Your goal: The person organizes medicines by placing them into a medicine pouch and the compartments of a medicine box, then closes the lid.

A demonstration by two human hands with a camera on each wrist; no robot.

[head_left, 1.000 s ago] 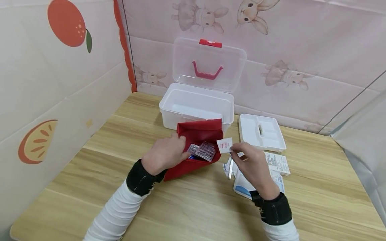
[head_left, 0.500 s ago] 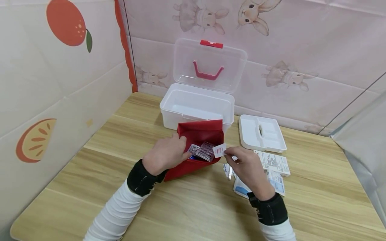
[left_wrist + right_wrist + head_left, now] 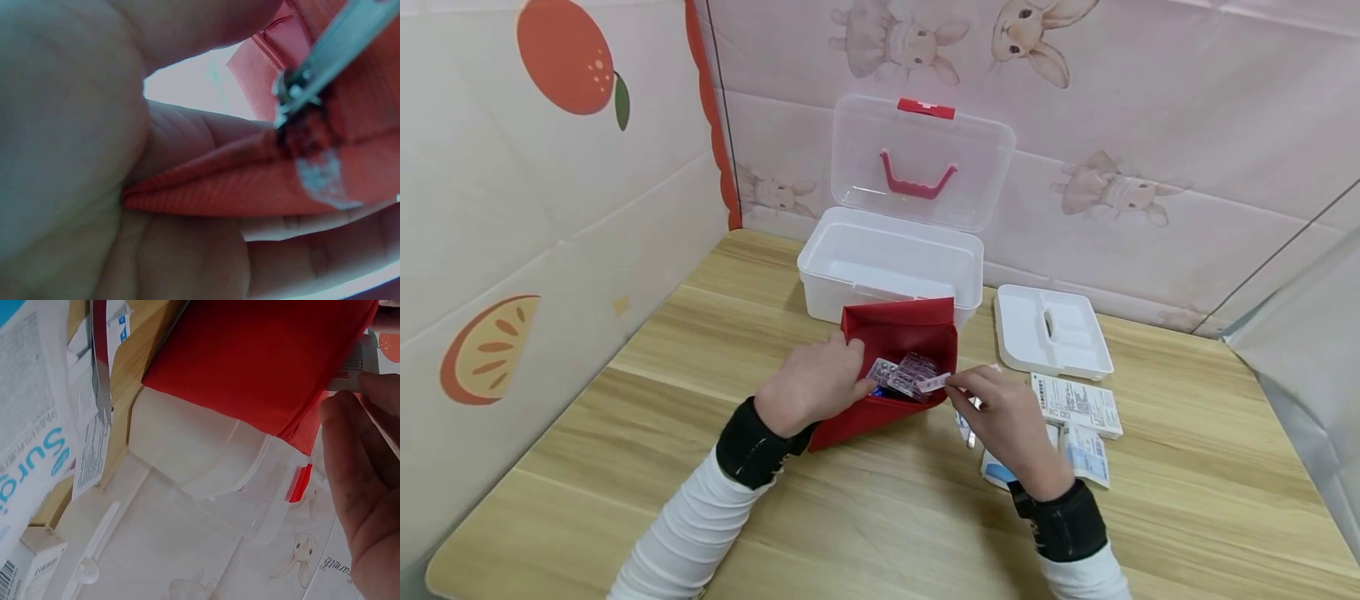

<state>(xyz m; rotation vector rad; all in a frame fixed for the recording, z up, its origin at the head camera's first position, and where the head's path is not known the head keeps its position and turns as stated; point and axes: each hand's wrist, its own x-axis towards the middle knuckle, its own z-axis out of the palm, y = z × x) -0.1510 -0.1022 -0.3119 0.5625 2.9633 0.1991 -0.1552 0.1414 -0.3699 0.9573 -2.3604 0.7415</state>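
Right hand (image 3: 1011,425) is pinching a small white packet (image 3: 934,382) between thumb and fingertips, over the right edge of the red pouch (image 3: 865,423), center of the head view. Left hand (image 3: 808,383) is gripping the pouch's left side, fabric lying between thumb and fingers. The pouch mouth is gaping, blister packs (image 3: 912,373) lying inside. Its raised flap is overlapping the clear box (image 3: 823,292) in the frame; whether they are touching, cannot tell. More room is showing lower down, where the table (image 3: 880,525) is stretching between the forearms. Right of center, a white tray (image 3: 1018,333) and a carton (image 3: 1078,406) are bordering the right hand, which is partly hiding a flat pack (image 3: 997,472) and a metal tool (image 3: 972,437). Something blue inside the pouch is barely showing. Left wrist view is cropping the pouch at right, its zip pull (image 3: 344,56) blurring.
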